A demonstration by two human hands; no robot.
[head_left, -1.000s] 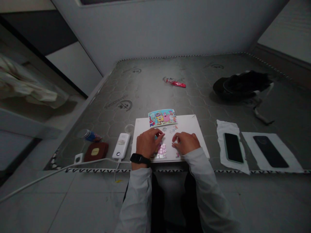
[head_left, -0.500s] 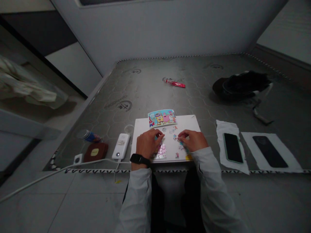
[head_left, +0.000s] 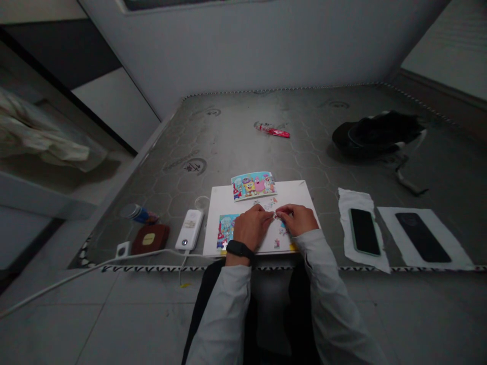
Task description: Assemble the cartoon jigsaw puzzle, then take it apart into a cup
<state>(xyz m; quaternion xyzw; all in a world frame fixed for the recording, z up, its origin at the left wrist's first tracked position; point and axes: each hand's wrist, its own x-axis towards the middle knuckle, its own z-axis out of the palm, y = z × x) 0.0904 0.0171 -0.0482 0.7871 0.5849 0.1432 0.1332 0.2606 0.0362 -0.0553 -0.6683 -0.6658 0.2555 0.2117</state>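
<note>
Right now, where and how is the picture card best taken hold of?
Pinch the picture card by its far edge, coming from the far side: it looks thin, and that edge reaches beyond the white board, probably leaving finger room.

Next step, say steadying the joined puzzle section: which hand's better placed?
Likely the left hand: it partly covers the puzzle section in view, while the right hand sits farther off, by the loose pieces.

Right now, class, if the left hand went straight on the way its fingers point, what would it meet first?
Most likely the right hand, which lies just ahead of the left hand; whether the two touch or a slight gap remains is unclear.
</note>
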